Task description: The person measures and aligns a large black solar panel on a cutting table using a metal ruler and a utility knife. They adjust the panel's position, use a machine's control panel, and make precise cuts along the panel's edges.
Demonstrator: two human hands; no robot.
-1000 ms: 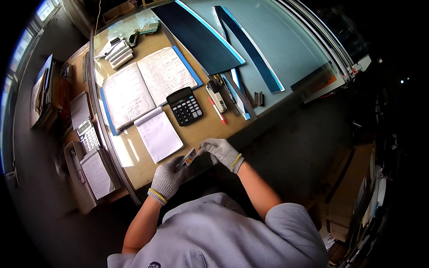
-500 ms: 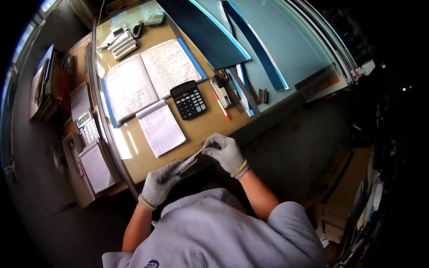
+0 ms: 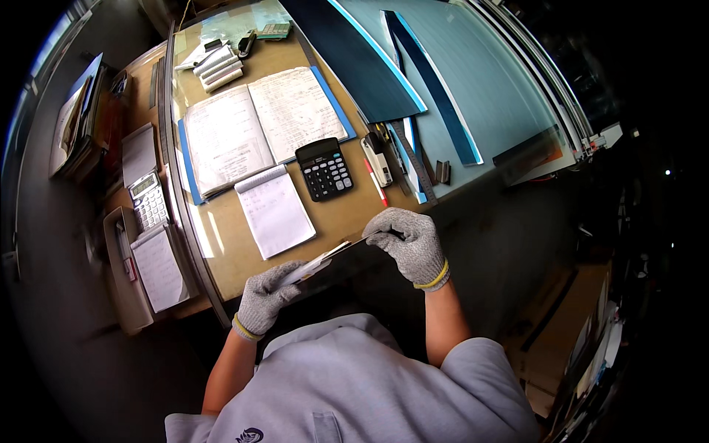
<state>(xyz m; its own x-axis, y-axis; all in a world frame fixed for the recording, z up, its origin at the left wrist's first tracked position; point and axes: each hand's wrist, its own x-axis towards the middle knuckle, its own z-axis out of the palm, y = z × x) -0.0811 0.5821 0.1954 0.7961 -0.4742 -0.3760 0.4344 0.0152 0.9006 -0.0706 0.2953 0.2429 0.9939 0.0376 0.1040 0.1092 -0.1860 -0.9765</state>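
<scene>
Both my hands wear grey knitted gloves with yellow cuffs, above the desk's near edge. My left hand (image 3: 266,297) is closed around one end of a flat white packet (image 3: 314,269), seen almost edge-on. A thin dark strip (image 3: 356,243) sticks out from the packet's far end. Its tip is pinched between the thumb and fingers of my right hand (image 3: 408,244). What the strip is, I cannot make out. Just beyond the hands lie a lined notepad (image 3: 277,210), a black calculator (image 3: 325,170) and a red-and-white pen (image 3: 375,182).
An open ledger (image 3: 221,144) with a blue cover lies farther back on the desk. A stapler (image 3: 377,159) and a metal ruler (image 3: 415,159) sit right of the calculator. Dark blue strips (image 3: 436,92) lie on the glass. At left is a silver calculator (image 3: 150,205); at right, a cardboard box (image 3: 554,325).
My right hand has moved right, away from the left hand, and a longer stretch of the dark strip now shows beyond the packet. The left hand still grips the packet.
</scene>
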